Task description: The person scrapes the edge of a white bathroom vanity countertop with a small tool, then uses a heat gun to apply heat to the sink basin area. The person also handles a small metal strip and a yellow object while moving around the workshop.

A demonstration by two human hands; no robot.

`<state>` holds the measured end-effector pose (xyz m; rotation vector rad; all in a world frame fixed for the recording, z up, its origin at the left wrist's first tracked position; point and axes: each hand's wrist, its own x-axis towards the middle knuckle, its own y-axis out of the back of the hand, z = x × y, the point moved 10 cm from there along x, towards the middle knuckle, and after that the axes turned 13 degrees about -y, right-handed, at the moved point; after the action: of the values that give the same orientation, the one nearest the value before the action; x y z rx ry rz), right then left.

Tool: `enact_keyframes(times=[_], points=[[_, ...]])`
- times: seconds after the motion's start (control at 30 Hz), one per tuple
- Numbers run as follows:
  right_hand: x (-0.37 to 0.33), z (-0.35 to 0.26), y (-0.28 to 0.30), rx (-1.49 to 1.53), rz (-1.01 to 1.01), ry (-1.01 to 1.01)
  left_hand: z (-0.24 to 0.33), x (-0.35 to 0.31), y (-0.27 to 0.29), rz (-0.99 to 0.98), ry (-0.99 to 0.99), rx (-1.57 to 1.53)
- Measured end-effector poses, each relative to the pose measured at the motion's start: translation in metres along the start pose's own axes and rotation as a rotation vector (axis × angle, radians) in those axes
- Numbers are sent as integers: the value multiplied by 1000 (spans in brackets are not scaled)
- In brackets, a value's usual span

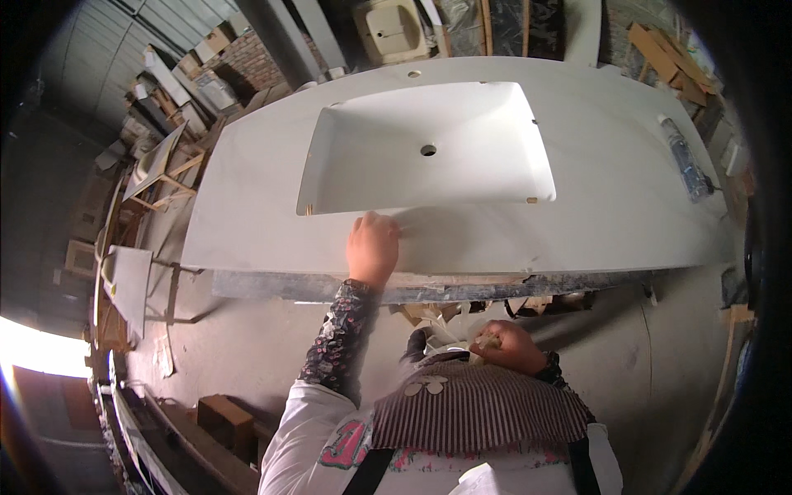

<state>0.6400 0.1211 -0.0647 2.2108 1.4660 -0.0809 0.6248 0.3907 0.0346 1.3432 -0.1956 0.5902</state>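
A white countertop (239, 181) with a built-in rectangular basin (388, 177) lies in front of me. My left hand (373, 247) rests on its surface just below the basin's near rim. Its fingers are curled closed, and anything inside them is hidden. Close to my striped apron (478, 412), my right hand (513, 346) is closed on a small pale, brownish crumpled thing (487, 341) whose kind I cannot make out. Small brown bits, such as one small brown piece (532, 200), sit along the basin's rim.
A tube-shaped cartridge (687, 161) lies at the countertop's right end. Behind stands another beige basin (389, 31). Cardboard (672, 62) leans at the far right. On the left are a slab on a wooden frame (157, 165) and a brown box (226, 425) on the floor.
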Motion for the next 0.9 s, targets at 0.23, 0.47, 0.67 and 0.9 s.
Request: enact_keyframes(times=[0.23,0.47,0.67,0.9], points=[[-4,11,15,-18,-196,30,0,-1,-3,0,104,72],[-7,19,22,-29,-250,39,3,-5,-3,23,101,107],[-8,28,23,-16,-271,50,10,-11,4,127,143,73],[-13,35,29,-21,-167,94,13,-1,-1,73,98,157]])
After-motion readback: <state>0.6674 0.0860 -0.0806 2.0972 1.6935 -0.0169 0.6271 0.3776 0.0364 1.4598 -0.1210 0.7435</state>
